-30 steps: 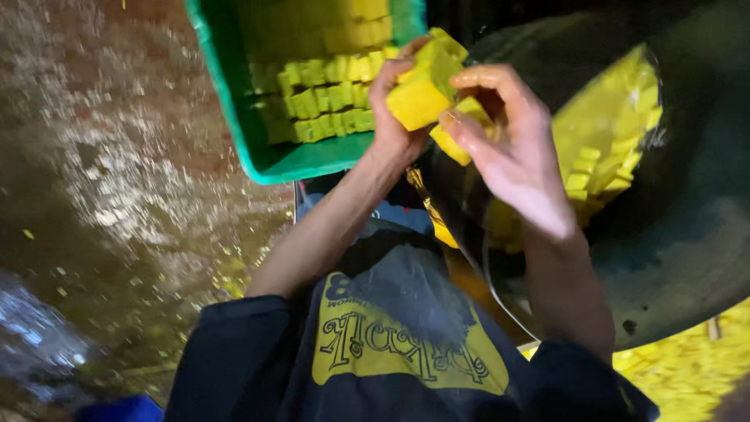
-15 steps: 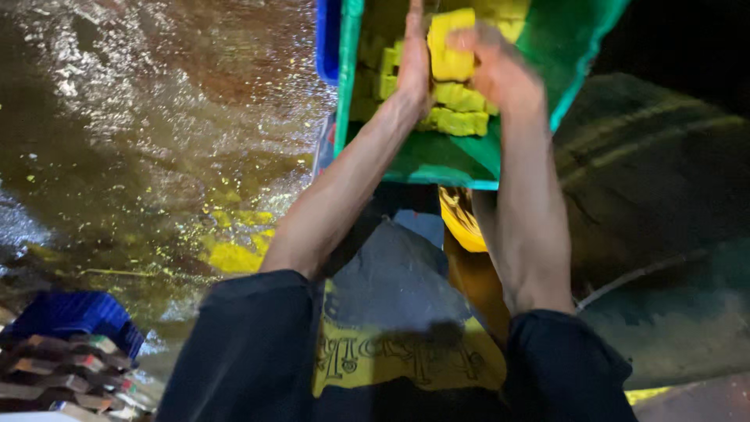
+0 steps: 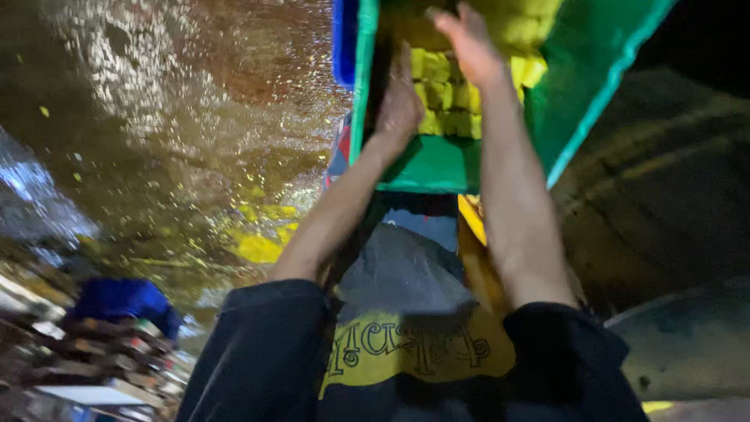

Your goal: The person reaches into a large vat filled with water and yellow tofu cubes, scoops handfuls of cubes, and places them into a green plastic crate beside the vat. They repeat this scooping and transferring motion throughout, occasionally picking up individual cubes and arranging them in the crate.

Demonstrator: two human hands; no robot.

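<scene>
Wet brown floor [image 3: 156,117] at left. Yellow blocks [image 3: 445,94] sit in rows in the green crate [image 3: 601,86], top centre. My left hand [image 3: 400,101] lies flat on them, fingers loose; right hand [image 3: 469,43] reaches deeper, fingers spread, gripping nothing. Both forearms extended. I'd press evenly and keep rows tight.

One green crate [image 3: 461,168]; one blue crate [image 3: 344,43]; yellow blocks [image 3: 449,98] too blurred to count.

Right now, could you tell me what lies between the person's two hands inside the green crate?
In the head view, rows of yellow blocks lie between the left hand and the right hand, stacked inside the green crate.
</scene>
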